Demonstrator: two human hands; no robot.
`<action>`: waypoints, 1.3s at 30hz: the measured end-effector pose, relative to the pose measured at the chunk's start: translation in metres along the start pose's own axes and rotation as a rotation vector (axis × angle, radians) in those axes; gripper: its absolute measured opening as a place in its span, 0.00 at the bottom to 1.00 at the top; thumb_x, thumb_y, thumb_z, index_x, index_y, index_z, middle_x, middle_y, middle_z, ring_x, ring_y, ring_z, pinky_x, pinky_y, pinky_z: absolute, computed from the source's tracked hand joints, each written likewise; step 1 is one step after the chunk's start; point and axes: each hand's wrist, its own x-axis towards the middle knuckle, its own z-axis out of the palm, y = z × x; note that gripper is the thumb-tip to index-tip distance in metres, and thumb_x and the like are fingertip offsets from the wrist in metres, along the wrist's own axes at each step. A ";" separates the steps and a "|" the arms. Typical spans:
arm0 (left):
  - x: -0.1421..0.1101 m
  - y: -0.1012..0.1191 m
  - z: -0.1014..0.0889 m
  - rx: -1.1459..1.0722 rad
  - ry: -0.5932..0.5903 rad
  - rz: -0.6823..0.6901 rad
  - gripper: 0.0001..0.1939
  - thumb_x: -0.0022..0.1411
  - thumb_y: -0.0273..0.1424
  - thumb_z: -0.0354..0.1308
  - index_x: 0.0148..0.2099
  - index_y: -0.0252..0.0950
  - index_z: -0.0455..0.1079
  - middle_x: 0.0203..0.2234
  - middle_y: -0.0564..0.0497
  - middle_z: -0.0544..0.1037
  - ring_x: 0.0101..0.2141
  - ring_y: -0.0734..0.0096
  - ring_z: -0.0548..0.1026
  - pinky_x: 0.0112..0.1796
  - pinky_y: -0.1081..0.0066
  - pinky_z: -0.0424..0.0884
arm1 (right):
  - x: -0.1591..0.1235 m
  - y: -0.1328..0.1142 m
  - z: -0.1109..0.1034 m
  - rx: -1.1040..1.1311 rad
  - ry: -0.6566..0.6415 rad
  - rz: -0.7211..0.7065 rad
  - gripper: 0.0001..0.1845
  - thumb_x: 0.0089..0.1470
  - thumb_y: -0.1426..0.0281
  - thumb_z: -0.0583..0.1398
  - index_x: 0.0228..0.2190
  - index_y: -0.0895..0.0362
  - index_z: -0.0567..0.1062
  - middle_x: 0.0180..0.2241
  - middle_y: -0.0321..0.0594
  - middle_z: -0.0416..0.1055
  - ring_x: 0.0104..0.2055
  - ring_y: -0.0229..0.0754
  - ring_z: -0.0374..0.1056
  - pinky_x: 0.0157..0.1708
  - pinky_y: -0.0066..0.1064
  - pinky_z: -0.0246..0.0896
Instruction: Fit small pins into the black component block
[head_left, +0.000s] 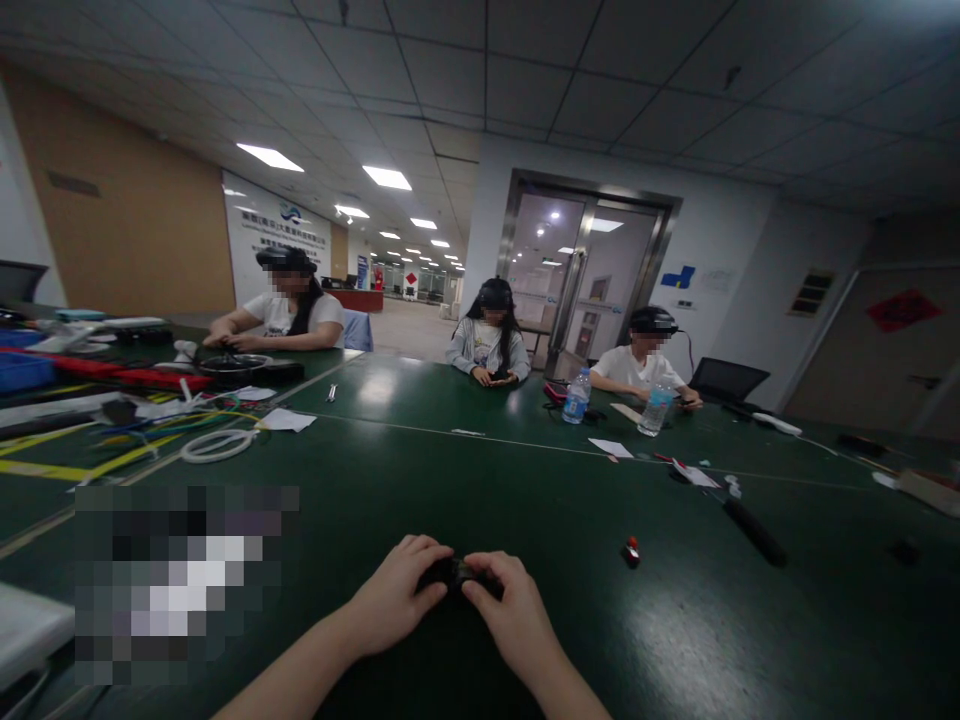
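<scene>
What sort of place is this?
Likely an office workroom: a wall sign with a logo, metal-framed glass doors, and a large green table with cables on it.

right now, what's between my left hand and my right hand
In the head view, a small black object lies between the left hand and the right hand, held by both; it is too dark to identify.

Glossy green worktop (555, 500) | grey tiled ceiling (525, 70) | lit light panels (387, 177) farther back | metal-framed glass door (546, 255) | tan wall (142, 215) left
</scene>
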 end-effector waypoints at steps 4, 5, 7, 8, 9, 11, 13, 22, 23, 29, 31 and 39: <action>0.000 0.001 -0.001 -0.001 -0.005 -0.002 0.19 0.57 0.33 0.52 0.52 0.43 0.63 0.45 0.50 0.67 0.46 0.65 0.63 0.47 0.66 0.60 | -0.001 -0.003 -0.001 -0.020 -0.016 0.011 0.12 0.47 0.69 0.57 0.36 0.50 0.74 0.37 0.35 0.69 0.42 0.42 0.64 0.41 0.32 0.58; 0.000 0.002 -0.001 0.000 -0.004 0.001 0.19 0.57 0.33 0.52 0.52 0.43 0.63 0.45 0.51 0.67 0.46 0.65 0.63 0.47 0.66 0.60 | -0.001 -0.004 -0.001 -0.023 -0.019 0.011 0.12 0.47 0.69 0.57 0.36 0.50 0.74 0.37 0.35 0.69 0.42 0.42 0.64 0.41 0.32 0.58; 0.000 0.002 -0.002 0.001 0.000 0.004 0.19 0.57 0.33 0.52 0.52 0.43 0.63 0.45 0.51 0.67 0.46 0.65 0.63 0.47 0.67 0.60 | -0.001 -0.005 -0.001 -0.025 -0.029 0.013 0.12 0.47 0.70 0.57 0.36 0.50 0.74 0.37 0.35 0.69 0.42 0.42 0.64 0.42 0.32 0.57; 0.000 0.003 -0.002 0.001 -0.002 0.004 0.19 0.57 0.32 0.52 0.52 0.43 0.63 0.45 0.51 0.67 0.46 0.65 0.63 0.47 0.67 0.60 | -0.001 -0.005 -0.002 -0.024 -0.036 0.016 0.12 0.47 0.70 0.57 0.36 0.50 0.74 0.38 0.34 0.69 0.42 0.42 0.64 0.42 0.32 0.57; -0.001 0.003 -0.002 0.001 -0.003 0.004 0.19 0.57 0.32 0.52 0.52 0.43 0.63 0.45 0.51 0.67 0.46 0.65 0.63 0.47 0.67 0.60 | 0.000 -0.006 -0.002 -0.023 -0.042 0.019 0.12 0.46 0.70 0.57 0.36 0.49 0.74 0.38 0.34 0.69 0.43 0.42 0.64 0.42 0.31 0.57; -0.001 0.004 -0.002 0.004 -0.009 0.000 0.19 0.57 0.32 0.52 0.52 0.43 0.62 0.45 0.51 0.67 0.46 0.65 0.63 0.47 0.67 0.60 | 0.000 -0.006 -0.002 -0.024 -0.049 0.022 0.12 0.46 0.70 0.57 0.36 0.49 0.74 0.38 0.34 0.68 0.43 0.42 0.63 0.42 0.32 0.57; -0.001 0.004 -0.002 0.010 -0.012 -0.003 0.19 0.57 0.32 0.51 0.52 0.43 0.62 0.45 0.51 0.67 0.46 0.64 0.63 0.47 0.67 0.60 | 0.000 -0.006 -0.002 -0.028 -0.049 0.023 0.12 0.46 0.70 0.57 0.36 0.49 0.74 0.39 0.34 0.68 0.43 0.42 0.63 0.42 0.32 0.57; -0.001 0.003 -0.001 0.024 0.001 0.017 0.19 0.57 0.32 0.52 0.52 0.43 0.63 0.45 0.51 0.67 0.47 0.64 0.63 0.48 0.66 0.60 | 0.004 0.004 0.002 -0.028 -0.027 0.005 0.12 0.44 0.69 0.59 0.35 0.50 0.75 0.41 0.36 0.66 0.45 0.42 0.63 0.45 0.31 0.56; -0.001 0.003 -0.001 0.027 0.004 0.025 0.19 0.57 0.32 0.52 0.52 0.43 0.63 0.45 0.51 0.67 0.47 0.64 0.63 0.48 0.66 0.59 | 0.004 0.005 0.002 -0.024 -0.027 0.002 0.12 0.44 0.69 0.59 0.35 0.50 0.75 0.41 0.36 0.67 0.46 0.42 0.63 0.46 0.32 0.56; -0.002 0.005 0.001 0.053 0.019 0.024 0.19 0.58 0.32 0.50 0.53 0.43 0.62 0.46 0.50 0.67 0.47 0.64 0.62 0.48 0.65 0.60 | 0.003 0.003 -0.001 -0.006 -0.057 0.011 0.12 0.46 0.69 0.58 0.36 0.51 0.74 0.43 0.36 0.68 0.48 0.43 0.62 0.49 0.34 0.54; -0.005 0.007 0.001 0.070 0.022 0.023 0.19 0.57 0.32 0.50 0.53 0.43 0.62 0.46 0.50 0.67 0.47 0.64 0.62 0.48 0.66 0.60 | 0.003 0.002 -0.001 -0.030 -0.067 0.028 0.13 0.45 0.69 0.59 0.36 0.52 0.74 0.44 0.36 0.68 0.49 0.44 0.61 0.49 0.35 0.53; -0.005 0.004 -0.029 0.471 0.306 -0.349 0.24 0.60 0.44 0.45 0.56 0.43 0.58 0.54 0.48 0.63 0.55 0.59 0.55 0.54 0.57 0.48 | 0.002 0.007 -0.002 -0.056 -0.106 0.034 0.13 0.45 0.69 0.58 0.36 0.52 0.74 0.46 0.37 0.67 0.50 0.46 0.61 0.48 0.38 0.54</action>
